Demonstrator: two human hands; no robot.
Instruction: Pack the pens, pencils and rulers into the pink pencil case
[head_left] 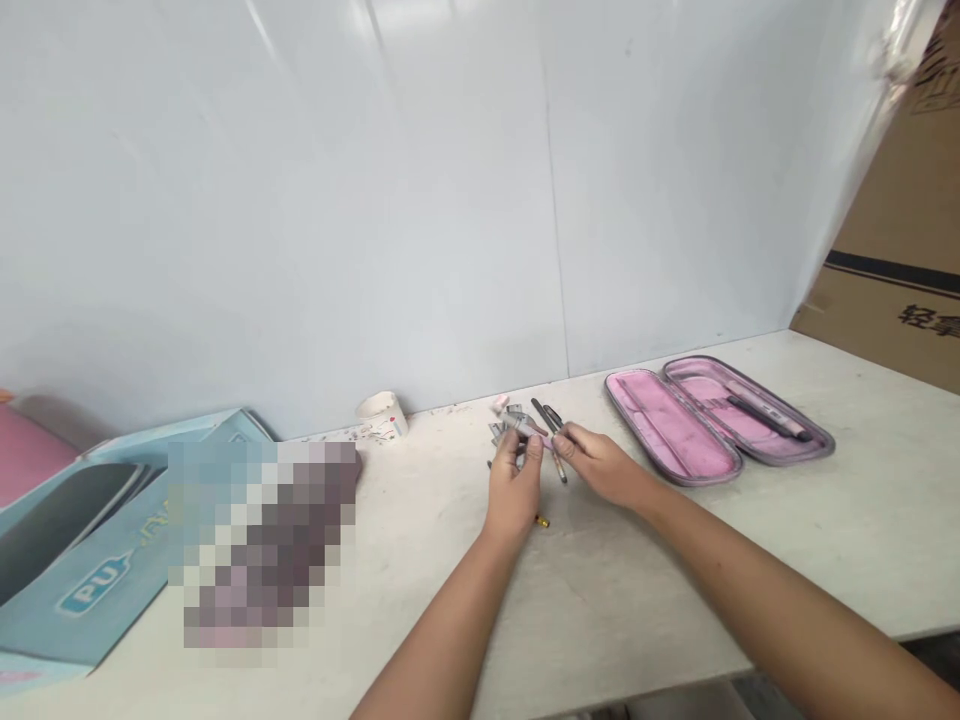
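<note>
I'm watching both hands meet over the counter [600, 600], close to the white wall panel. The left hand [514, 495] has its fingers curled around a small bundle of stationery [525, 428], pale and pinkish pieces bunched at the fingertips. What each piece is I cannot tell; they are too small. The right hand [600, 462] comes in from the other side, with thumb and forefinger pinched on a dark pen [561, 468] that slants down between the two hands. A second dark pen [541, 410] lies just beyond the fingertips, and a few grey scraps lie beside it. Behind the left wrist the yellow tip of a pencil [541, 521] pokes out on the counter. Out past the right fingers sits an open pink pencil case [667, 432], both halves laid flat, with one marker [765, 418] resting in the farther half. Well off past the left fingers stand a small white roll [382, 412] and a blue box [97, 570]. I judge the pen light, stiff and smooth, apt to roll or swivel in a pinch, so the middle of the barrel is the safest hold. The loose bundle needs a full, closed grip or the pieces will slide apart.
</note>
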